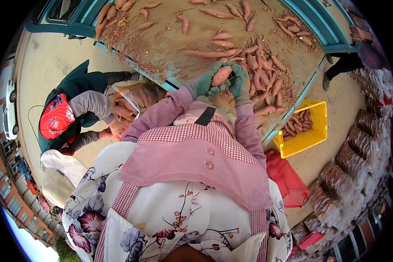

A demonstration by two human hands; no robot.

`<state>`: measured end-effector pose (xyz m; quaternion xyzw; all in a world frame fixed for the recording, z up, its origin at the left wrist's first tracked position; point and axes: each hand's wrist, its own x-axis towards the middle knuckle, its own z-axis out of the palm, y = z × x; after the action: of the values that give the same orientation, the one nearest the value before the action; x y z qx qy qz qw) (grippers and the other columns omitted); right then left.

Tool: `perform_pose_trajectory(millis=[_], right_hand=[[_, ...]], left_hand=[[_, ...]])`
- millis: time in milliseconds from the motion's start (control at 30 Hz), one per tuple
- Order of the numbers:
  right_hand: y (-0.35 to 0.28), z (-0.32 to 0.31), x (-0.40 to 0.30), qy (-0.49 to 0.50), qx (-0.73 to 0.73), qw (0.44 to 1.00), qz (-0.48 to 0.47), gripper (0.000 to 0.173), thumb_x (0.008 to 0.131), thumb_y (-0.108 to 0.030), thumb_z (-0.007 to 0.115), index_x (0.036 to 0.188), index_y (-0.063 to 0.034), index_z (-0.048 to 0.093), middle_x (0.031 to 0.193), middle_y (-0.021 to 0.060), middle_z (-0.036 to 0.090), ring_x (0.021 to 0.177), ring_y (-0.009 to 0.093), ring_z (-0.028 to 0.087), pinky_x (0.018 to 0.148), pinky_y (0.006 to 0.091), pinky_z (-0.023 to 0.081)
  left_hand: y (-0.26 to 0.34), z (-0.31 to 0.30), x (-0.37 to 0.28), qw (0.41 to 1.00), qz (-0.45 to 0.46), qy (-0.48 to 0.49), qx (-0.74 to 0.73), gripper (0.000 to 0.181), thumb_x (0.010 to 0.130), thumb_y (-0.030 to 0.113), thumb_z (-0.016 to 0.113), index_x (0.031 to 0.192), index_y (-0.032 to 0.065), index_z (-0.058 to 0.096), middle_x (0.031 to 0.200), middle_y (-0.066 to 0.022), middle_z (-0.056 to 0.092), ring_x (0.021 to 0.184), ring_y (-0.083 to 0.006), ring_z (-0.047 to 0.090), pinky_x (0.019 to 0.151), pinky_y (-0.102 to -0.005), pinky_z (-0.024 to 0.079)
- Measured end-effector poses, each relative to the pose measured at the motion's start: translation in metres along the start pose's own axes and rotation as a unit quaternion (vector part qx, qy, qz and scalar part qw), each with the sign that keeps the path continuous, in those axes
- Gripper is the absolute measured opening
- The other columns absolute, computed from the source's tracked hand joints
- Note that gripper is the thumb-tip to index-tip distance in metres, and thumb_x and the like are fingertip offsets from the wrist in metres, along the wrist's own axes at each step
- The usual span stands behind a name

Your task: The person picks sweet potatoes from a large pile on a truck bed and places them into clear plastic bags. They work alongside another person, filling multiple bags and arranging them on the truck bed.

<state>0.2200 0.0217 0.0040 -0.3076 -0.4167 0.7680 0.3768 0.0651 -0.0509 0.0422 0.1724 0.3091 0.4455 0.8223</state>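
My left hand and my right hand, both in green-palmed work gloves, cup a single reddish sweet potato above the truck bed's edge. The left palm lies along one side of it, and curled fingertips from both hands meet near its lower end. A small dark patch shows between the sweet potato and the right palm; what it is cannot be made out. Just right of my hands lies a heap of sweet potatoes with thin loose roots. Two more sweet potatoes rest beyond my fingers.
The flat truck bed has blue-green side panels. A yellow crate holds small sweet potatoes; a red bag lies nearby. At left a bending co-worker handles a clear bag of sweet potatoes. Filled bags are stacked right.
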Motion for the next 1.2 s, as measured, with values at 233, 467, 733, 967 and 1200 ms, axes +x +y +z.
perform_pose_trajectory(millis=[233, 467, 733, 967, 1200], right_hand=[[0.013, 0.001, 0.015, 0.188, -0.124, 0.974, -0.032, 0.018, 0.088, -0.014, 0.051, 0.088, -0.0028, 0.066, 0.082, 0.0064, 0.065, 0.069, 0.02, 0.06, 0.06, 0.0302, 0.046], [-0.022, 0.037, -0.003, 0.02, -0.599, 0.77, -0.218, 0.029, 0.078, -0.02, 0.062, 0.103, -0.0053, 0.059, 0.097, 0.0122, 0.06, 0.096, 0.031, 0.055, 0.089, 0.0407, 0.041], [0.045, -0.036, -0.006, 0.052, 0.016, 0.997, 0.061, 0.055, 0.091, -0.039, 0.056, 0.123, 0.0054, 0.05, 0.119, 0.0173, 0.056, 0.106, 0.027, 0.055, 0.089, 0.0335, 0.046], [0.029, -0.035, -0.001, 0.037, 0.381, 0.908, 0.168, 0.056, 0.09, -0.047, 0.052, 0.111, 0.0049, 0.056, 0.105, 0.0165, 0.061, 0.094, 0.028, 0.059, 0.085, 0.0395, 0.051], [0.009, -0.006, -0.002, 0.076, 0.379, 0.906, 0.17, 0.05, 0.09, -0.046, 0.054, 0.105, 0.0017, 0.057, 0.103, 0.0132, 0.061, 0.092, 0.026, 0.059, 0.084, 0.0363, 0.05]], left_hand=[[0.011, 0.027, 0.005, 0.888, -0.104, 0.267, 0.359, 0.037, 0.079, 0.042, 0.069, 0.078, 0.0058, 0.06, 0.066, -0.0048, 0.057, 0.053, -0.0107, 0.052, 0.042, -0.0252, 0.037], [-0.036, -0.036, 0.02, 0.898, -0.083, 0.329, 0.279, 0.026, 0.079, 0.032, 0.07, 0.08, 0.0069, 0.062, 0.065, -0.001, 0.058, 0.049, -0.0102, 0.05, 0.042, -0.0268, 0.039], [-0.003, 0.025, 0.018, 0.973, -0.154, 0.139, 0.102, 0.019, 0.083, 0.025, 0.065, 0.079, 0.008, 0.059, 0.062, -0.0004, 0.054, 0.046, -0.0092, 0.047, 0.039, -0.0242, 0.038], [-0.009, 0.029, 0.01, 0.71, 0.04, 0.209, 0.671, 0.045, 0.082, 0.039, 0.065, 0.111, 0.006, 0.052, 0.094, -0.0127, 0.058, 0.077, -0.0266, 0.059, 0.069, -0.0406, 0.048], [-0.002, 0.039, 0.012, 0.548, 0.042, 0.201, 0.811, 0.039, 0.088, 0.044, 0.048, 0.102, 0.0077, 0.055, 0.101, -0.0157, 0.059, 0.086, -0.0346, 0.061, 0.07, -0.0453, 0.047]])
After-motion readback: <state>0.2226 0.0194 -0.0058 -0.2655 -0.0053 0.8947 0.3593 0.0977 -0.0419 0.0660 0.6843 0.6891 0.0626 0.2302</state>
